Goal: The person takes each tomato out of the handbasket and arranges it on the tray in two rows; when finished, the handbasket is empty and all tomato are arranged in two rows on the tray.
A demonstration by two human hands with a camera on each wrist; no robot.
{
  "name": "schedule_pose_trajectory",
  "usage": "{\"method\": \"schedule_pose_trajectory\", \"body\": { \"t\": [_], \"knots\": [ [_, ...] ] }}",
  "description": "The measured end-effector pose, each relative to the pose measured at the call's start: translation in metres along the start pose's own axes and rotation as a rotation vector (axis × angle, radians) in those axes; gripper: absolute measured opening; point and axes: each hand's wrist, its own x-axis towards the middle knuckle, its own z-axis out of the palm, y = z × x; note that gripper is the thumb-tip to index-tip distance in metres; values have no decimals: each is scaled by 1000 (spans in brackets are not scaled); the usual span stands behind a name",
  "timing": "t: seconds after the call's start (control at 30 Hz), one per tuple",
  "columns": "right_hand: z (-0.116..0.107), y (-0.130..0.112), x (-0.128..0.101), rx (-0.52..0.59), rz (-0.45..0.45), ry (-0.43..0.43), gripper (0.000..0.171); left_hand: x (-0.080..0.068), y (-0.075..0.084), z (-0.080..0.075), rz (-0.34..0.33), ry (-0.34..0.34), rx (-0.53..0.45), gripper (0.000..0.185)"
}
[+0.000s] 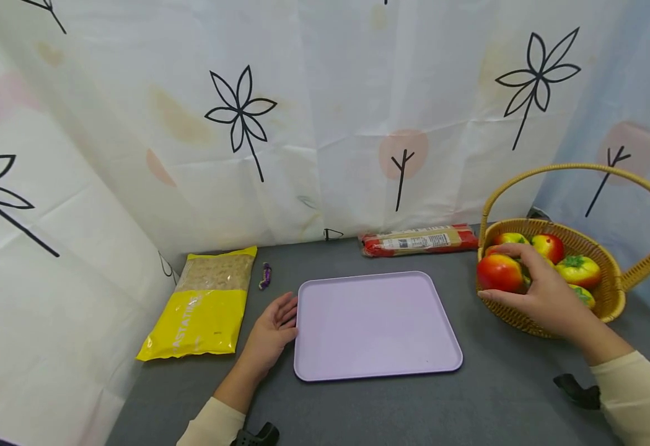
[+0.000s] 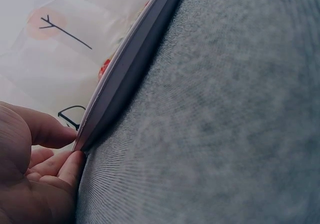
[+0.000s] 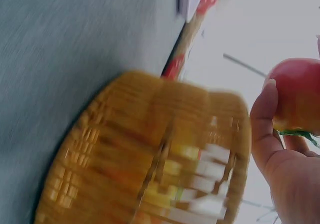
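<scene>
My right hand [image 1: 548,294] holds a round red-and-yellow fruit [image 1: 499,273] over the near-left rim of a wicker basket [image 1: 614,297]. A jagged green leafy part shows on the fruit [image 3: 300,92] in the right wrist view, where the thumb and fingers bend round it. More red, yellow and green fruit [image 1: 578,271] lies in the basket. A shallow lilac tray [image 1: 377,328] lies flat on the table. Against its left edge my left hand [image 1: 271,331] rests, slightly bent, its thumb and fingertips touching the rim [image 2: 107,82].
A yellow bag [image 1: 204,322] with a see-through top part lies at the left, beside a small purple wrapped piece [image 1: 266,276]. Behind the tray is a long red-and-beige packet [image 1: 419,240]. A tall arched handle [image 1: 587,166] rises over the basket. Patterned white cloth hangs behind.
</scene>
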Motion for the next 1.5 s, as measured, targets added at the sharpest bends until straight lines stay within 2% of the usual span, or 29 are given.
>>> {"method": "schedule_pose_trajectory", "body": {
  "t": [0.3, 0.57, 0.97, 1.3, 1.5],
  "knots": [
    [36, -16, 15, 21, -145, -67, 63, 3, -3, 1, -11, -7, 6, 75],
    [64, -29, 28, 127, -195, -142, 38, 1, -1, -1, -21, 16, 35, 75],
    [102, -55, 49, 166, -243, -195, 45, 3, -3, -2, 0, 1, 11, 75],
    [125, -83, 67, 213, -229, -237, 65, 7, -5, 0, 13, -19, -6, 76],
    [146, -93, 75, 234, -236, -294, 69, 3, -5, -3, -2, -6, 4, 76]
  ]
}}
